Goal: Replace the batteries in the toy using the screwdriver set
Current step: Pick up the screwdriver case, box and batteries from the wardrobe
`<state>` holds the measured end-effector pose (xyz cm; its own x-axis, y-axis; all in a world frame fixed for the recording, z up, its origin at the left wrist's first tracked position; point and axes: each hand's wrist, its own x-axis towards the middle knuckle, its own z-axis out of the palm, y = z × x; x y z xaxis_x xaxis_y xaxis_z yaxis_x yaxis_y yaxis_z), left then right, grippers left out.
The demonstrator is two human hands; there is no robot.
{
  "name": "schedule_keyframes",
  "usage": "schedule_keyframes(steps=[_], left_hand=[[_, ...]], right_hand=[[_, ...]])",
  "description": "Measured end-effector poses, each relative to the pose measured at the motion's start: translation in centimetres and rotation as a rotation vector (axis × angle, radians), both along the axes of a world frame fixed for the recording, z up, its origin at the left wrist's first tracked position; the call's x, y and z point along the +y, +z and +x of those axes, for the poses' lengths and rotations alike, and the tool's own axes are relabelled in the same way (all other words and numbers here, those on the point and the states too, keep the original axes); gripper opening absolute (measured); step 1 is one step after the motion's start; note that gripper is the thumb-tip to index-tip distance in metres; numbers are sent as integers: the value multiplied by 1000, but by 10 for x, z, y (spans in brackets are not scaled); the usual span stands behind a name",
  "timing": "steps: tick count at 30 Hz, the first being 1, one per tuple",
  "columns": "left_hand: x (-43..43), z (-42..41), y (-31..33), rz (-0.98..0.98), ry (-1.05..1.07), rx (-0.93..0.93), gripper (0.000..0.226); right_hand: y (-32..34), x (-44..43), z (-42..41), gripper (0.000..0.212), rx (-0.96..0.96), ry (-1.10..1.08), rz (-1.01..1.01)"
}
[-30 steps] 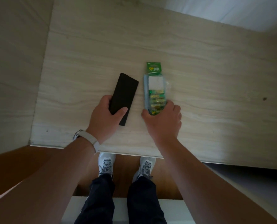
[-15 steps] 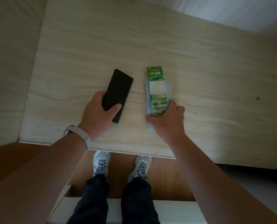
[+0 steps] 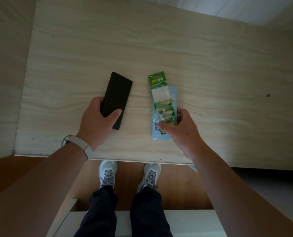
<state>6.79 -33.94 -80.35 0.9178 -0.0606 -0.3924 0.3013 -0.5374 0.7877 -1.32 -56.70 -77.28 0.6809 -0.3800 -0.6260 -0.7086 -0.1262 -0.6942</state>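
A flat black rectangular case (image 3: pixel 116 97) lies on the pale wooden table (image 3: pixel 210 74), left of centre. My left hand (image 3: pixel 97 120) grips its near end, thumb across the top. To its right a green battery pack (image 3: pixel 162 100) with several batteries lies on top of a light blue box (image 3: pixel 161 134). My right hand (image 3: pixel 181 130) holds the near end of the pack, fingers curled over the batteries. No toy is visible.
The table's front edge (image 3: pixel 125 159) runs just behind my wrists. Below it are my two grey shoes (image 3: pixel 108 173) on a brown floor, and a white ledge (image 3: pixel 185 219) near my legs. A wall panel (image 3: pixel 3 74) closes off the left side.
My right hand has slid back toward me along the battery pack, uncovering the blue box's near end. The left hand keeps its grip on the black case.
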Motion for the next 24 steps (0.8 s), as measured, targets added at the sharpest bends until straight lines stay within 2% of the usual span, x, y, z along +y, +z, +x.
schedule_keyframes(steps=[14,24], left_hand=[[-11,-15,19,-97,142,5,29],[-18,-15,104,-265,154,-44,28]], right_hand=[[10,12,-7,46,-111,-79,60],[92,10,-7,45,-217,-90,89]])
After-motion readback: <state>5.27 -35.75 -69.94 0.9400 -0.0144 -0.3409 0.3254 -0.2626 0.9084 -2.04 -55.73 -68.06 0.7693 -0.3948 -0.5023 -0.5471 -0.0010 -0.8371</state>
